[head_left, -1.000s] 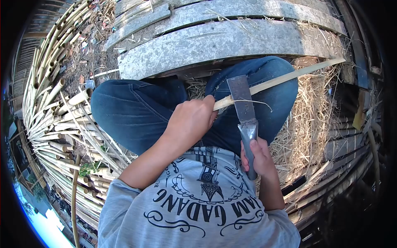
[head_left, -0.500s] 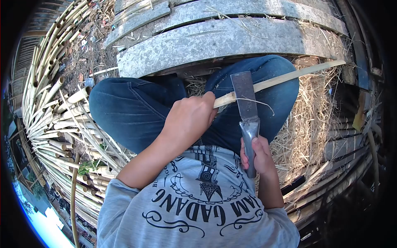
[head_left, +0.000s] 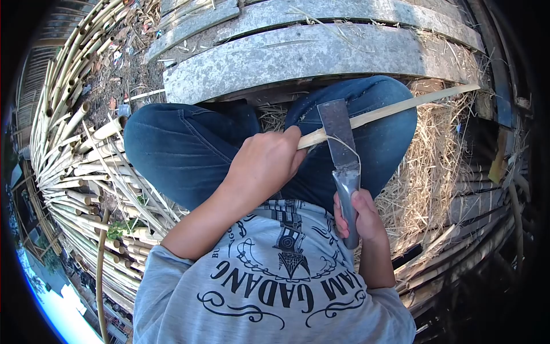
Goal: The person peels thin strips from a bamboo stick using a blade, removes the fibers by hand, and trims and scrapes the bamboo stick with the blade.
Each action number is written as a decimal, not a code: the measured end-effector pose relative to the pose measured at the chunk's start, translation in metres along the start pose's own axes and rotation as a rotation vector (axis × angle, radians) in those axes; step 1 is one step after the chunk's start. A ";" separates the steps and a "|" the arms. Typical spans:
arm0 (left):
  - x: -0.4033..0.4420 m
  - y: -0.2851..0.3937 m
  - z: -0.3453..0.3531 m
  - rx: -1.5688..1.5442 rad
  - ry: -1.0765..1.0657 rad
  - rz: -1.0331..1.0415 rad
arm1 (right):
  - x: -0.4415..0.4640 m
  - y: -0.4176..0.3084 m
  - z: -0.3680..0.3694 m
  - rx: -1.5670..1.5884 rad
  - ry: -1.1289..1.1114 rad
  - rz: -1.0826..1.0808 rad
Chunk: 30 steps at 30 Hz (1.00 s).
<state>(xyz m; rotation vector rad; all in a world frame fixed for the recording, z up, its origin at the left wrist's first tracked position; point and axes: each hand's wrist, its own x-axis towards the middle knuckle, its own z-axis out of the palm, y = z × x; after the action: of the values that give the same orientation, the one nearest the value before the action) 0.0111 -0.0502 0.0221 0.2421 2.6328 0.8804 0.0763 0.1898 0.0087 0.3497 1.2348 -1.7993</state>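
My left hand (head_left: 264, 157) is closed around the near end of a long, pale bamboo strip (head_left: 401, 107), which slants up to the right above my thigh. In my right hand (head_left: 366, 215) is the grey handle of a knife with a broad, square-ended blade (head_left: 338, 129). The dark blade lies across the strip, just right of my left fist. A thin curled shaving (head_left: 354, 150) arcs over the blade and down beside the handle. Part of the strip is hidden behind the blade.
Crossed legs in blue jeans (head_left: 172, 146) lie under the work. Weathered planks (head_left: 286, 60) run ahead of me. Stacked bamboo poles (head_left: 86, 198) crowd the left side. Loose shavings (head_left: 427, 178) cover the ground at right, with more wood lengths (head_left: 458, 258) behind.
The thin shaving has swung from pointing right to curling down across the blade toward the handle. Hands, knife and strip have barely shifted.
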 end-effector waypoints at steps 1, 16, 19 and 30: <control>0.000 0.000 0.001 -0.003 0.000 -0.002 | 0.001 0.007 -0.005 0.231 -0.139 0.036; -0.010 -0.005 -0.024 0.005 -0.032 0.090 | 0.000 0.000 0.012 0.074 0.204 -0.171; -0.009 -0.007 -0.015 -0.063 -0.040 0.102 | -0.003 -0.001 0.012 -0.137 0.086 -0.052; -0.004 0.000 -0.011 0.027 -0.018 0.104 | -0.002 0.003 0.016 0.131 0.091 -0.101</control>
<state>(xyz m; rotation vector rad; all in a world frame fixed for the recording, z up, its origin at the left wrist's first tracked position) 0.0107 -0.0575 0.0316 0.3949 2.6369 0.8710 0.0841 0.1772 0.0153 0.4554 1.2188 -1.9753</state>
